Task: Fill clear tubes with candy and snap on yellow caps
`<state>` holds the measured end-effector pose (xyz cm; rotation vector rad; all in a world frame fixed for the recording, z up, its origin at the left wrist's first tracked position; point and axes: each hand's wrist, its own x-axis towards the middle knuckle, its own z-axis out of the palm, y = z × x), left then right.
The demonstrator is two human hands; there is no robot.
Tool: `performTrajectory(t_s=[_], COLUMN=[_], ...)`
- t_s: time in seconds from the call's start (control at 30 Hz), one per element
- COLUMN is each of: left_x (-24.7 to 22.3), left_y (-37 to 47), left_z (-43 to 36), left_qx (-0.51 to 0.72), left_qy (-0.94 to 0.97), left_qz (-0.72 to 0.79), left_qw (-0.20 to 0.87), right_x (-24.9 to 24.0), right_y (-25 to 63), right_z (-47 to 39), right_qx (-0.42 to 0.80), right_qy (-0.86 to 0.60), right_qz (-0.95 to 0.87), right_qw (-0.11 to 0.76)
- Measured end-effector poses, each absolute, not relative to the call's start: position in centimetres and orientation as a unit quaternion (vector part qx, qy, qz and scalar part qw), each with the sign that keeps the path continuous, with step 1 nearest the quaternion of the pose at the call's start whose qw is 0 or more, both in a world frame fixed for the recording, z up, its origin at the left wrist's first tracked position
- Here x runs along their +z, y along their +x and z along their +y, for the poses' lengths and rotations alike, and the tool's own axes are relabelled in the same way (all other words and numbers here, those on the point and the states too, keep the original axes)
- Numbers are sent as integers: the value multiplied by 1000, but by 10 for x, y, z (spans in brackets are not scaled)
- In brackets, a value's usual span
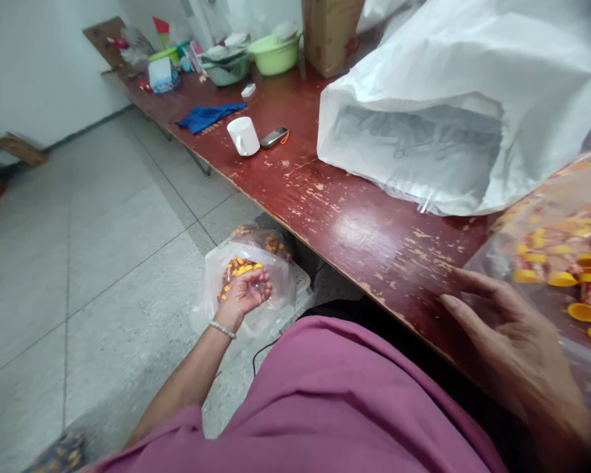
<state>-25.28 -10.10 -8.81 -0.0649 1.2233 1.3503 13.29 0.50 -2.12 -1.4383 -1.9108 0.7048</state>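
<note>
Reaching down beside the bench, a seated person in a purple garment (354,394) is cupping the left hand (246,289) over the mouth of a clear plastic bag (256,315) that is sitting on the tiled floor (103,249), the fingers curling loosely around a small heap of yellow and red plastic pieces (236,269); a beaded bracelet (222,329) is circling the wrist. The right hand (502,335) is lying open and flat, fingers spread, on the edge of the worn red table (354,223), touching the film of a second clear bag (561,263) that is holding many yellow caps (586,312). The pieces are looking light, hard and smooth, so they would likely be slipping out of a pinch and riding better in a cupped palm, as they are here. The bags are looking thin and limp, apt to sag or spill unless taken by the gathered rim. Farther along the table a large white sack (448,92) is slumping open, with a white mug (243,136), a phone (274,137), a blue cloth (209,115) and a green basin (276,52) beyond it.
</note>
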Motion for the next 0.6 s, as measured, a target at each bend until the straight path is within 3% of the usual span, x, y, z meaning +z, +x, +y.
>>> performTrajectory(t_s=[0.3, 0.5, 0.6], left_x=[-127, -152, -165], left_y=[-322, -281, -254], left_z=[-102, -149, -195], left_qx=[591, 457, 291], left_qy=[31, 136, 312], left_qz=[654, 781, 856], left_qw=[471, 405, 291], right_x=[-34, -32, -30], right_y=[120, 124, 123], right_z=[9, 6, 3], right_qx=[195, 73, 44], right_qy=[-479, -491, -476], right_qz=[-799, -812, -822], right_qw=[306, 307, 309])
